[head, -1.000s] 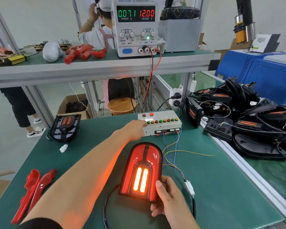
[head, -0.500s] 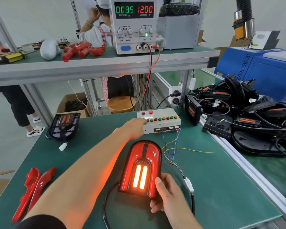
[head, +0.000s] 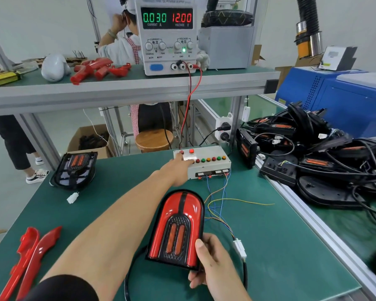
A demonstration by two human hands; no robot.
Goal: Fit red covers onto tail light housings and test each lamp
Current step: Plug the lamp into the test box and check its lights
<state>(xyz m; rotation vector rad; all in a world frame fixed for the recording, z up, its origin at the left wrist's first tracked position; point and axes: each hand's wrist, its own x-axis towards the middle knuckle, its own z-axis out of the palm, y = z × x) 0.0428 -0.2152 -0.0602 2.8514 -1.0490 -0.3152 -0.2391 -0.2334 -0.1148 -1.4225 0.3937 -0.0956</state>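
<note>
A tail light with its red cover fitted [head: 178, 227] lies on the green mat, tilted up toward me, its two lamp strips dark. My right hand [head: 211, 263] grips its lower right corner, thumb on the cover. My left hand [head: 178, 168] reaches across to the white test box [head: 206, 164] and presses its fingers on the box top near the row of coloured buttons. A white connector [head: 240, 250] joins the lamp's black cable to the box's thin coloured wires. An uncovered black housing [head: 75, 168] sits at the far left. Two loose red covers [head: 28, 257] lie at the near left.
The power supply [head: 168, 35] on the upper shelf reads 0.030 A and 12.00 V. A heap of black housings and cables [head: 313, 155] fills the right bench beyond an aluminium rail. A person stands behind the shelf, another at far left. More red parts [head: 98, 69] lie on the shelf.
The lamp strips glowed bright orange before and are now dark. The current reading dropped from 0.085 to 0.030 A. My left hand has shifted slightly right along the test box.
</note>
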